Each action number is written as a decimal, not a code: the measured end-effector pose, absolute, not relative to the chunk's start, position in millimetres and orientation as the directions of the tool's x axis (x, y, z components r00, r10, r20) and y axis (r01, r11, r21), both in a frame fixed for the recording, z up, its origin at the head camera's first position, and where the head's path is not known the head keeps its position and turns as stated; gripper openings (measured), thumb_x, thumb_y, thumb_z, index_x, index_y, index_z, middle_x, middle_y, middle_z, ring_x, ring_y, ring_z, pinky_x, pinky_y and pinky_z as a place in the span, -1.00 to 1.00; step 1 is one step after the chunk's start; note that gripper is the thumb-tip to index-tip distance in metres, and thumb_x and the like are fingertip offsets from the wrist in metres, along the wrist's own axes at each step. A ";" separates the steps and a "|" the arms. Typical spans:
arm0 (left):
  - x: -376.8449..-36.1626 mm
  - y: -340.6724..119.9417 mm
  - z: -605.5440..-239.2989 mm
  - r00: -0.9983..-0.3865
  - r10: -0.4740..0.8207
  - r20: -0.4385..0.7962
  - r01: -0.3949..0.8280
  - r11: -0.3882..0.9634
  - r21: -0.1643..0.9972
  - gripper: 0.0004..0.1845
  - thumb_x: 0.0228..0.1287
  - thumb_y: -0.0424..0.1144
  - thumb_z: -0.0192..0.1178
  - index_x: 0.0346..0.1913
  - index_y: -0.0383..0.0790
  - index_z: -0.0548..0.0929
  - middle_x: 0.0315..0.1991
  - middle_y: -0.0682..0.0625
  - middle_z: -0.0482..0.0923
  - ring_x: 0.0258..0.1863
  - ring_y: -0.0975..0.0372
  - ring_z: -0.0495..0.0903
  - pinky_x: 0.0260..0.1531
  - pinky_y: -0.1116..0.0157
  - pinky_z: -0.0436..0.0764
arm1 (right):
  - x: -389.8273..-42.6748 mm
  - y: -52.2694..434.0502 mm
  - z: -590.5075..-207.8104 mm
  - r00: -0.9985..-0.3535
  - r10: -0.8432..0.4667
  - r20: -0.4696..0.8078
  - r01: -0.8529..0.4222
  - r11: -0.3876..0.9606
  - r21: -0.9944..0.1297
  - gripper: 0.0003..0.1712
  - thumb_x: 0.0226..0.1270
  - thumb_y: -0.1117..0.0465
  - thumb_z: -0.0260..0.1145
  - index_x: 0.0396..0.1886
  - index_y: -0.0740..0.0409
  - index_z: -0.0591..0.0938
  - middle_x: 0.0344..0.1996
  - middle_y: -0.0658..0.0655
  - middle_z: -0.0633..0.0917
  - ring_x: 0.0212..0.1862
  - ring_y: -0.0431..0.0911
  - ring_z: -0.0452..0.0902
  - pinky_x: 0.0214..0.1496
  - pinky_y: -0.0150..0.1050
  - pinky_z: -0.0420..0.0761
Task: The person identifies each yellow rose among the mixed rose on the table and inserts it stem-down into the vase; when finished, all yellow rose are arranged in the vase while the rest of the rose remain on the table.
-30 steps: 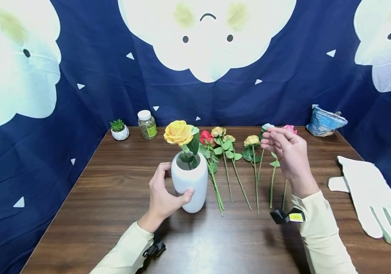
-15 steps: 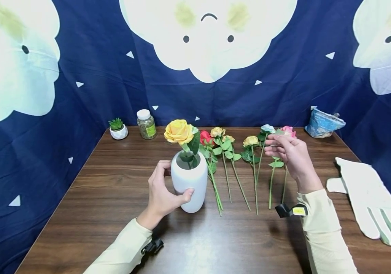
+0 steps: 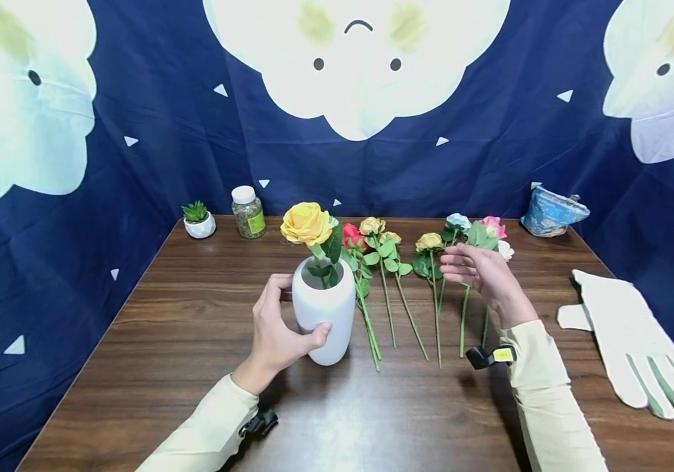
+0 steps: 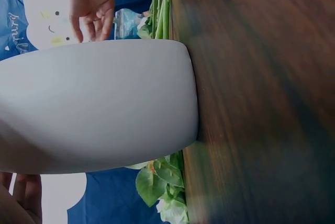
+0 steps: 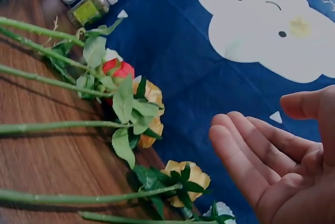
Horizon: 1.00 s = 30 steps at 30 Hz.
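We see the white vase [image 3: 323,318] standing upright on the desk [image 3: 195,373], a little left of the middle. Inside it is one large yellow rose [image 3: 307,224], its bloom above the rim and leaning slightly left, with green leaves at the vase mouth. We find the left hand [image 3: 280,333] clamped on the vase from the left: the thumb lies across the near side, while the other fingers reach round the left and far side.

To the right, we see the right hand [image 3: 484,278] raised over the flower stems. Its fingers are extended and lie side by side, with the thumb apart from them, as the right wrist view shows.

Between the vase and this hand, and just beyond it, we have a row of loose flowers, blooms at the far end and stems pointing near. From left to right we make out a red rose [image 3: 352,236], two pale yellow roses [image 3: 381,231], another pale yellow rose [image 3: 429,241], a light blue rose [image 3: 458,221], a pink rose [image 3: 493,227] and a white rose [image 3: 505,250].

Farther right lies a white glove [image 3: 638,334], and at the far right corner stands a blue bag [image 3: 552,213]. At the far left we notice a jar with a white lid [image 3: 248,213] beside a small potted succulent [image 3: 199,224]. Behind everything hangs a dark blue cloth [image 3: 372,177] with white clouds.
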<state>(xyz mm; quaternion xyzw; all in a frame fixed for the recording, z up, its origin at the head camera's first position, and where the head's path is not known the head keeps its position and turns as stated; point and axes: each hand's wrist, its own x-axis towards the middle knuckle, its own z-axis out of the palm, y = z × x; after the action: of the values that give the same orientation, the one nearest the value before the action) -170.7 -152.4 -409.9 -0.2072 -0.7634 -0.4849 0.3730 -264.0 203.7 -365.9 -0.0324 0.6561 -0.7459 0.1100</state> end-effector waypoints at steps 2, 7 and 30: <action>-171.0 -151.9 -410.0 -0.638 -0.043 0.769 0.678 0.442 0.587 -0.21 -0.16 0.15 0.44 0.04 -0.39 0.55 -0.11 -0.13 0.64 -0.21 0.18 0.57 -0.23 0.23 0.57 | -265.5 205.8 -369.2 -0.971 -0.214 -0.106 0.129 -0.098 -0.987 -0.65 0.67 0.12 0.02 -0.27 -0.01 0.70 -0.33 -0.02 0.81 -0.23 -0.19 0.78 -0.12 -0.35 0.73; -171.0 -151.5 -411.2 -0.633 -0.048 0.773 0.680 0.444 0.584 -0.20 -0.14 0.18 0.44 0.04 -0.40 0.55 -0.11 -0.13 0.65 -0.20 0.18 0.58 -0.26 0.16 0.59 | -271.4 210.2 -380.0 -0.959 -0.231 -0.167 0.185 -0.055 -0.981 -0.67 0.66 0.12 0.02 -0.06 0.24 0.62 -0.35 0.01 0.80 -0.27 -0.17 0.78 -0.12 -0.33 0.74; -168.3 -153.2 -409.6 -0.644 -0.035 0.764 0.674 0.448 0.588 -0.23 -0.13 0.13 0.45 0.05 -0.38 0.55 -0.10 -0.12 0.64 -0.19 0.18 0.58 -0.21 0.26 0.56 | -281.2 213.8 -403.2 -0.916 -0.267 -0.299 0.284 0.096 -0.954 -0.32 0.65 0.18 -0.04 0.38 0.78 0.18 -0.30 0.08 0.77 -0.30 -0.19 0.75 -0.12 -0.30 0.74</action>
<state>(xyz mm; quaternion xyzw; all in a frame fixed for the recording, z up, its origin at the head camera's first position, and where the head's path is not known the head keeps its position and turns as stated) -168.3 -153.2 -409.6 -0.2081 -0.7677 -0.4823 0.3671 -281.2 213.8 -403.2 0.0059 0.7113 -0.6724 0.2047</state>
